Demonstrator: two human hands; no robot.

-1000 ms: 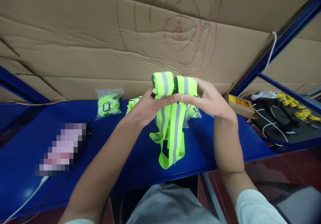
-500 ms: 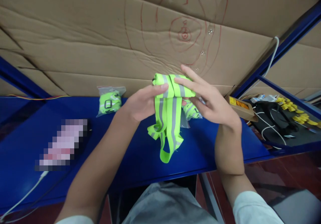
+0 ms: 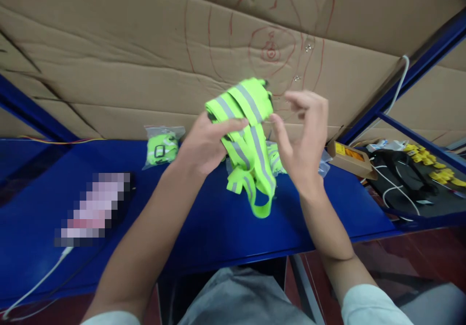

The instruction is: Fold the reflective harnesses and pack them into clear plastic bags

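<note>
sleeves: my short white sleeves end above the elbows; the right sleeve point(image 3: 371, 305) shows more than the left sleeve point(image 3: 111, 318), which only peeks in at the bottom edge.
forearms: both mine are bare, with no watch, band or glove.
left hand point(image 3: 202, 145): bare, no ring that I can see.
right hand point(image 3: 302, 135): bare as well.
lap: grey cloth point(image 3: 247, 298) over my legs, low in the middle.
</note>
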